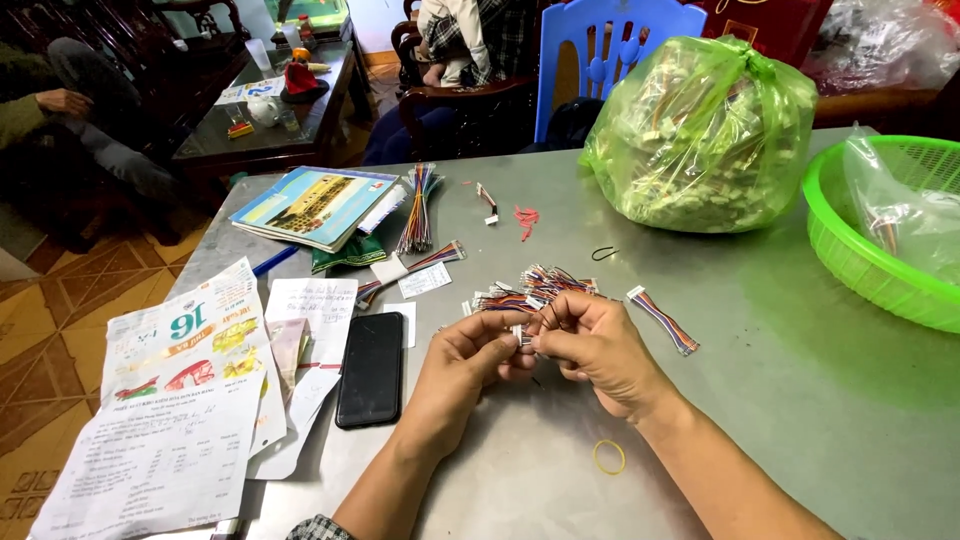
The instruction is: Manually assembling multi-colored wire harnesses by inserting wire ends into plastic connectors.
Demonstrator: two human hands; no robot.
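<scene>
Head view: the left hand (462, 362) and right hand (590, 345) meet at mid-table, fingers pinched shut on a small wire bundle (524, 334). More loose wire harnesses (530, 288) lie just beyond; a black phone (370, 368) lies left.

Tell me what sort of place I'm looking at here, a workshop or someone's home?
Most likely a home used for piecework. The grey table carries a green bag of wire harnesses and a green basket, while dark wooden chairs and a coffee table stand behind. Both hands pinch small wire connectors.
</scene>
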